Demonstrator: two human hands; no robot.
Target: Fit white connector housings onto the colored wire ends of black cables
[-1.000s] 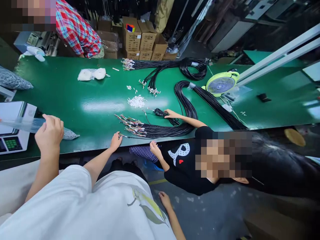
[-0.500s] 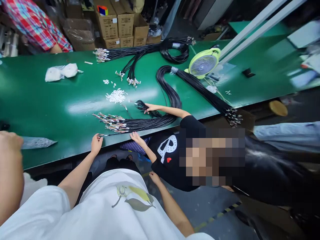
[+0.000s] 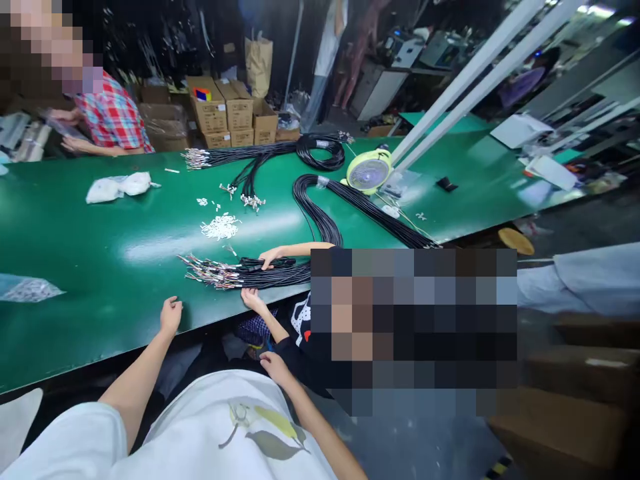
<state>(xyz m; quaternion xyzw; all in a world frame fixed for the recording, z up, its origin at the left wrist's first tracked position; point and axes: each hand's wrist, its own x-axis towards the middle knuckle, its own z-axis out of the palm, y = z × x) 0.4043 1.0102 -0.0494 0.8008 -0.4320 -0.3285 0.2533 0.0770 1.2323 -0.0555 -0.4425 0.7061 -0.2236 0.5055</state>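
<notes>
My left hand (image 3: 171, 316) is at the front edge of the green table, fingers loosely bent and a little apart, with nothing seen in them. Close to my waist, below the table edge, my right hand (image 3: 275, 368) hangs with half-curled fingers and nothing visible in it. To the right of my left hand lies a bundle of black cables (image 3: 280, 277) with stripped, coloured wire ends (image 3: 213, 272). A co-worker's two hands are on this bundle, one on top (image 3: 273, 257) and one at its near side (image 3: 253, 299).
White connectors (image 3: 220, 227) lie heaped on the green table (image 3: 115, 287). Further back are another cable bundle (image 3: 240, 157), a white plastic bag (image 3: 120, 187) and a green fan (image 3: 369, 172). A co-worker in black sits close on my right; a person in a checked shirt (image 3: 113, 113) is across.
My left hand has let go of the cable end and moved left and toward me. The co-worker has shifted the small black cable coil onto the bundle. The view has tilted up.
</notes>
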